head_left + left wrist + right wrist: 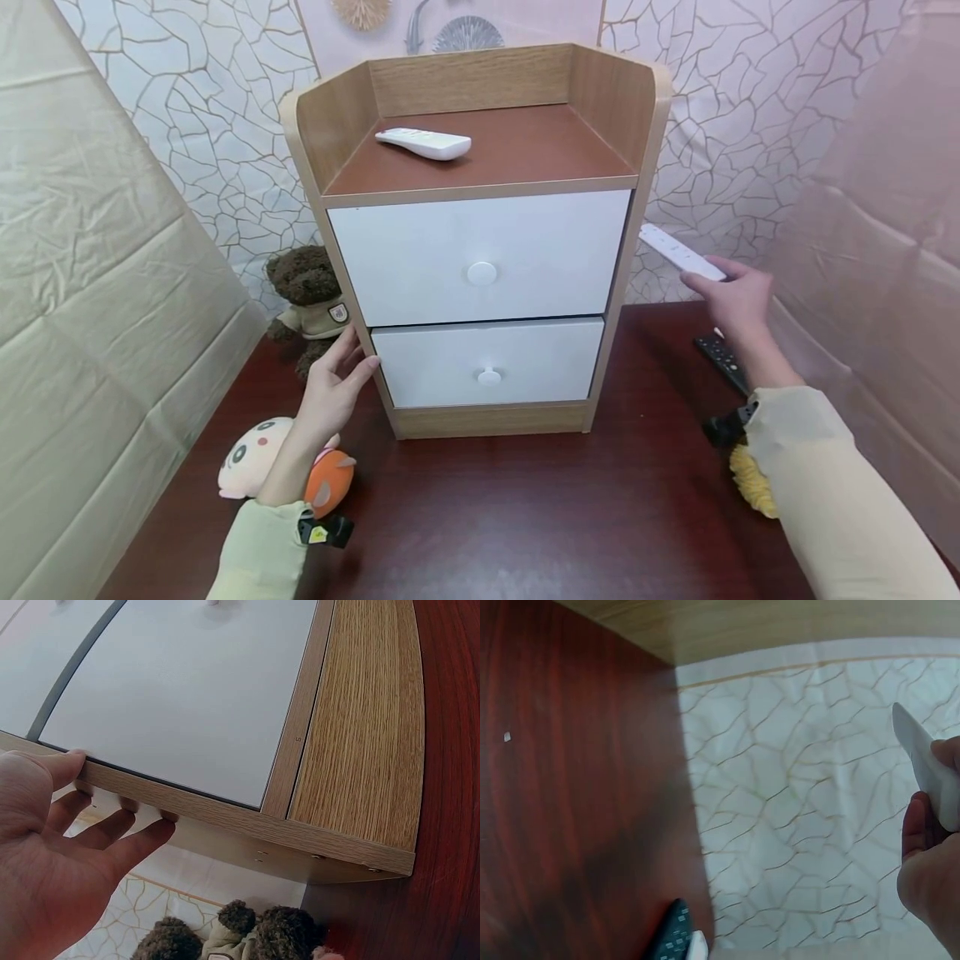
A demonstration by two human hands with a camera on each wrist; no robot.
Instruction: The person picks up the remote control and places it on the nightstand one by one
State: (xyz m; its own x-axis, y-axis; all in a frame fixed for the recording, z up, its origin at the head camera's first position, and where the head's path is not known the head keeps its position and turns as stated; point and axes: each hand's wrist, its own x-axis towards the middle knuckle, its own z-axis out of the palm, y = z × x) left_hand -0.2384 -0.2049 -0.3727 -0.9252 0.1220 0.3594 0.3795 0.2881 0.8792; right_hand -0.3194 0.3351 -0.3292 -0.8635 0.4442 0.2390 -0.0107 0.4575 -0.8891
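White remote: we see the white remote (678,250) raised off the table (517,508), beside the cabinet's right side, its free end angled towards the cabinet.
Right hand: the right hand (742,304) pinches the remote by its near end, thumb opposite fingers, so the gap between them is narrow.
Left hand: the left hand (333,396) grips the left front edge of the cabinet (491,421), thumb on the front of the edge and fingertips on the outer side.
Remote's handling: we judge it light and stiff, with a smooth shell that may slip; a drop could crack it. We would take it by the sides near its middle for better balance, clear of the buttons.
Cabinet's handling: we expect it to be rigid and far heavier than the remote; the edge of its side panel offers a firm hold.
Cabinet top: a second white remote (435,146) lies on the brown shelf, towards the left.
Table right: a black remote (722,365) lies partly hidden by the right forearm.
Table left: we find a brown bear (303,279) beside the cabinet and a pink-and-orange toy (330,483) behind the left forearm.
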